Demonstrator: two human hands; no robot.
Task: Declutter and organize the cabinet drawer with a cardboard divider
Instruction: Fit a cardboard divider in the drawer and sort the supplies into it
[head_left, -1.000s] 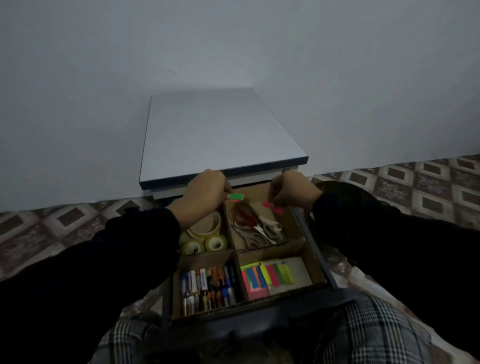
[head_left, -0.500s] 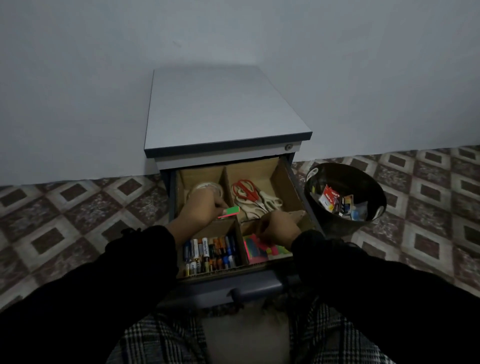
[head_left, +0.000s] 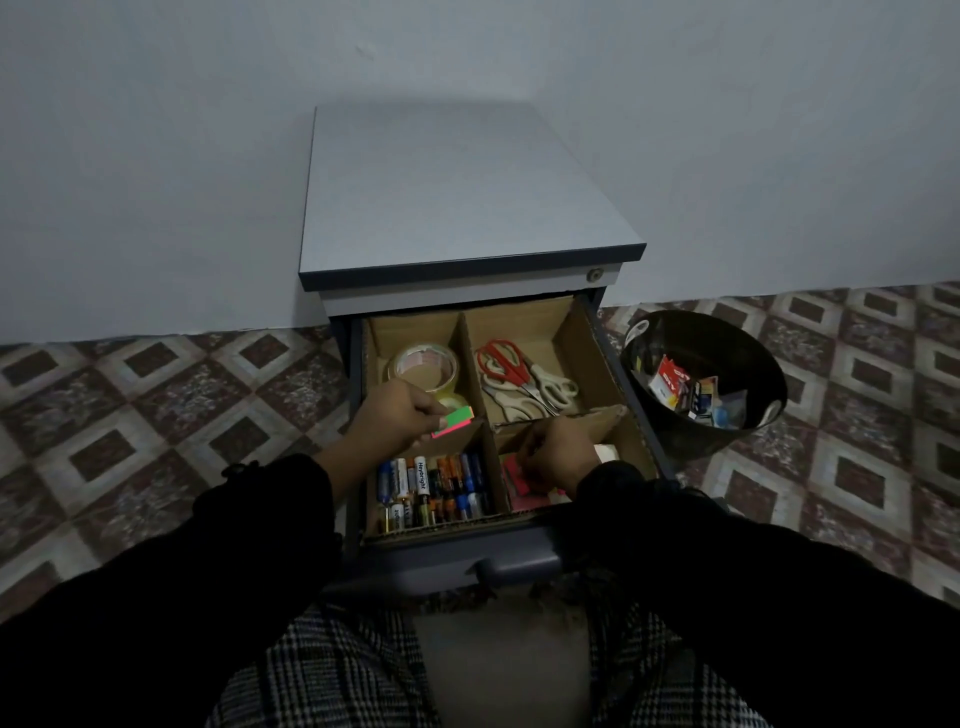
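left hand (head_left: 397, 420) pinches green-pink sticky-note pad (head_left: 453, 421) over cardboard divider (head_left: 470, 358) | right hand (head_left: 558, 453) fingers curled on pink sticky notes (head_left: 519, 486), front-right compartment

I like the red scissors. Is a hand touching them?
Apart. In the head view the red scissors lie in the back compartment, with bare cardboard between them and both the left hand and right hand.

left hand (head_left: 396, 422) pinches green-pink sticky pad (head_left: 453, 421) | right hand (head_left: 558, 453) in front-right compartment (sticky notes (head_left: 522, 491))
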